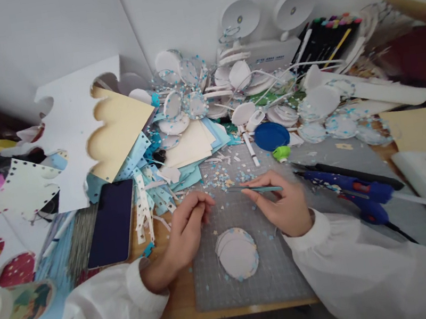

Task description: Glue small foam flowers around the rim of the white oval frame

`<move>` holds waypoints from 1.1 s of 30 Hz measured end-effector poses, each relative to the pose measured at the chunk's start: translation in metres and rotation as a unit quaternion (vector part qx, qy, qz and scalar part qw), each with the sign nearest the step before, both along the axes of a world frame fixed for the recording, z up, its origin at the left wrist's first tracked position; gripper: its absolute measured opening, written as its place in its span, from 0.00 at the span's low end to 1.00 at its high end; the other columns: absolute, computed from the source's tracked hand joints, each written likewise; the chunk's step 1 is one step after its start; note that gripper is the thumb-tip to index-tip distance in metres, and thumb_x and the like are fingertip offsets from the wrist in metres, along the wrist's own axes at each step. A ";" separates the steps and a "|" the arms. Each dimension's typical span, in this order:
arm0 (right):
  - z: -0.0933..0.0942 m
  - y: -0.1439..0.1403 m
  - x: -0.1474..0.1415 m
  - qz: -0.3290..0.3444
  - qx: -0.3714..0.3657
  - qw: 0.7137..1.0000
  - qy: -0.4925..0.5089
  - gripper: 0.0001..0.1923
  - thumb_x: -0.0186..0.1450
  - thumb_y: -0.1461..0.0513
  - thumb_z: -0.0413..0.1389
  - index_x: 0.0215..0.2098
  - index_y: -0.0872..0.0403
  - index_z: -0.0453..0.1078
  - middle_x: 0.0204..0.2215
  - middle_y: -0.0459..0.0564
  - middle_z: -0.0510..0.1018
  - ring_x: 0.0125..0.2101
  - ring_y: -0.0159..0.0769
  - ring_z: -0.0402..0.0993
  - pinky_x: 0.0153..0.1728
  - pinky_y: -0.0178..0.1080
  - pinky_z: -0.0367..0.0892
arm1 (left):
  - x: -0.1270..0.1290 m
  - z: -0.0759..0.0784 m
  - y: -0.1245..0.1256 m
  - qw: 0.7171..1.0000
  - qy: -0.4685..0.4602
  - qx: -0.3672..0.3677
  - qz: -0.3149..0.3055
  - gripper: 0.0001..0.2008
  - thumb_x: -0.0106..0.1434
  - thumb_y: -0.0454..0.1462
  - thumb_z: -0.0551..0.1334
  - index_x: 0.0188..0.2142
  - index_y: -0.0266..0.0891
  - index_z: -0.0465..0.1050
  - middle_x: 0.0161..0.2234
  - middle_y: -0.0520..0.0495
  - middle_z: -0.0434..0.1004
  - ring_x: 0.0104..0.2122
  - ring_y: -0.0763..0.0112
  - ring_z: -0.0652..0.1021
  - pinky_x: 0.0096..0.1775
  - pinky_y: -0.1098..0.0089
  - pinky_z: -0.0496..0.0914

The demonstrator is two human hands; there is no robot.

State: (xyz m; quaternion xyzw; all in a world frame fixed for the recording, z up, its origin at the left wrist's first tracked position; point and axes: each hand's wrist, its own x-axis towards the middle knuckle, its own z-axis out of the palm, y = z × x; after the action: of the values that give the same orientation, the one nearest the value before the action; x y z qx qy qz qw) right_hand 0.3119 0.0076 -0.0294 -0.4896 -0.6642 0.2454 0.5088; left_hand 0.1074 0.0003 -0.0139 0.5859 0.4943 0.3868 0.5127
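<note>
Here's the right hand (285, 204), reaching in from the lower right, its palm turned toward the left and its thumb and fingers pinched together. That grip has hold of the slim tweezers (263, 189), held almost level, tips aimed left at the scatter of small coloured bits (220, 181) — whether a bit sits between those tips, I can't make out from here. Over to the left hand (187, 231): forearm slanting up from the lower left, wrist at the left edge of the gray mat (287, 271), fingers curled loosely inward with their tips toward the right hand. Is that grip on anything? Can't tell, the folded fingers hide it.

And the white disc (237, 257) lies flat on the mat, on the wearer's side of both hands and between the two forearms, blue and orange bits dotted around its rim — neither hand touching it. Left of the left hand, a dark phone (110, 224) lies near the counter's (181, 314) front; right of the right hand, a blue glue gun (369, 205).
</note>
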 end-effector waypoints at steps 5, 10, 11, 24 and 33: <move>0.000 -0.001 -0.002 0.008 0.028 0.999 -0.038 0.05 0.60 0.67 0.60 0.33 0.51 0.70 0.32 0.50 0.81 0.34 0.37 0.79 0.36 0.39 0.74 | -0.001 0.000 -0.001 1.000 0.007 0.001 -0.003 0.10 0.64 0.33 0.50 0.34 0.37 0.69 0.24 0.53 0.64 0.26 0.74 0.67 0.28 0.73 0.61; 0.002 -0.002 -0.001 -0.003 -0.002 1.000 0.022 0.05 0.60 0.66 0.61 0.31 0.51 0.69 0.31 0.49 0.81 0.34 0.38 0.79 0.37 0.40 0.74 | -0.001 0.001 0.000 1.000 0.010 -0.002 0.003 0.09 0.65 0.34 0.50 0.34 0.37 0.69 0.24 0.53 0.63 0.25 0.74 0.67 0.28 0.73 0.61; 0.002 -0.001 -0.001 -0.005 -0.012 0.999 0.043 0.05 0.59 0.66 0.61 0.30 0.51 0.69 0.30 0.49 0.81 0.34 0.38 0.79 0.37 0.40 0.74 | 0.000 0.001 0.000 1.000 0.010 -0.001 0.003 0.09 0.65 0.34 0.51 0.34 0.37 0.69 0.24 0.53 0.63 0.25 0.74 0.67 0.28 0.73 0.61; 0.013 0.002 -0.003 0.034 -0.182 0.956 0.228 0.12 0.55 0.57 0.66 0.26 0.52 0.68 0.24 0.48 0.80 0.21 0.31 0.74 0.22 0.34 0.71 | 0.004 -0.005 -0.001 0.995 0.050 0.082 -0.010 0.13 0.63 0.36 0.61 0.47 0.39 0.71 0.31 0.49 0.69 0.28 0.72 0.69 0.30 0.73 0.66; 0.007 0.002 -0.001 0.076 -0.224 0.933 0.273 0.11 0.55 0.58 0.65 0.26 0.52 0.68 0.22 0.45 0.79 0.21 0.30 0.72 0.22 0.33 0.68 | 0.002 -0.006 0.000 0.991 0.069 0.117 -0.009 0.05 0.64 0.37 0.61 0.35 0.37 0.72 0.30 0.49 0.70 0.30 0.72 0.70 0.32 0.72 0.65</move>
State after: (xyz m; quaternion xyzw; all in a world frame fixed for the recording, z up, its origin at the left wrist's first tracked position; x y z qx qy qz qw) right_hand 0.3107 0.0093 -0.0225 -0.4529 -0.4632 0.5499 0.5272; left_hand 0.1097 0.0008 -0.0201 0.6715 0.4743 0.3958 0.4093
